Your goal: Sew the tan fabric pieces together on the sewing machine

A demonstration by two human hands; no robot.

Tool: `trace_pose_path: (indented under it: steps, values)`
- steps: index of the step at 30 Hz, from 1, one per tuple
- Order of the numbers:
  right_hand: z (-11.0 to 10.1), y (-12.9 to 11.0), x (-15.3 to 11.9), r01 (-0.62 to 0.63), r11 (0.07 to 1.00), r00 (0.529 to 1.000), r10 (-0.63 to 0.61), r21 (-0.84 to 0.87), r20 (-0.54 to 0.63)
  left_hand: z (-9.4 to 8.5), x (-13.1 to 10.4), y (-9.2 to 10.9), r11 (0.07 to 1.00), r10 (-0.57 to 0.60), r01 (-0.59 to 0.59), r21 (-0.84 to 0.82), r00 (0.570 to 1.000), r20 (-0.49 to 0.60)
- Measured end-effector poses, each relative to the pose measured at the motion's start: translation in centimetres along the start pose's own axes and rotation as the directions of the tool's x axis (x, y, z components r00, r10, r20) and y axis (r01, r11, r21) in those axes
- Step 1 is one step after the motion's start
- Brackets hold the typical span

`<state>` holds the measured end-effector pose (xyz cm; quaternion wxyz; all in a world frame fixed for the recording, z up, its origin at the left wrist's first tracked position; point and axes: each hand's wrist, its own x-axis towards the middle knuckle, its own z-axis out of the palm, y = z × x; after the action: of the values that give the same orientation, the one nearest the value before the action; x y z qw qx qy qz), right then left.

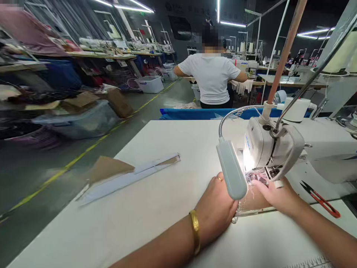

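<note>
Reaching to the sewing machine at right, we curl our left hand behind the lamp, extending the thumb of our right hand; any grasp, we cannot tell. Snips lie farther right.

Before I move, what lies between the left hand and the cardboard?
Nothing: the tabletop between the left hand and the cardboard is bare, as the head view shows.

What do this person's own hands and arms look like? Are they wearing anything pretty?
The left hand has a thin gold-coloured ring on one finger, and a wide, shiny gold bangle circles that wrist. The right hand shows no jewellery. Neither has a glove, and no sleeves show on the forearms.
</note>
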<state>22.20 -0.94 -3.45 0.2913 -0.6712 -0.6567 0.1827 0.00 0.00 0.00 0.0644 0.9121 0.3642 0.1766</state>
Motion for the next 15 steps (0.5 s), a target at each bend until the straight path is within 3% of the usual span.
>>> trace_pose_path:
  steps: [4,15]
  values:
    - [0.51,0.09,0.21,-0.013,1.0,0.999,0.013,-0.009,-0.044,0.27,0.33,-0.19,1.0,0.007,-0.007,-0.005,1.0,0.0]
    - [0.56,0.63,0.26,0.101,0.995,0.994,-0.102,-0.025,-0.044,0.44,-0.23,-0.28,1.0,0.012,-0.012,0.001,1.0,-0.025]
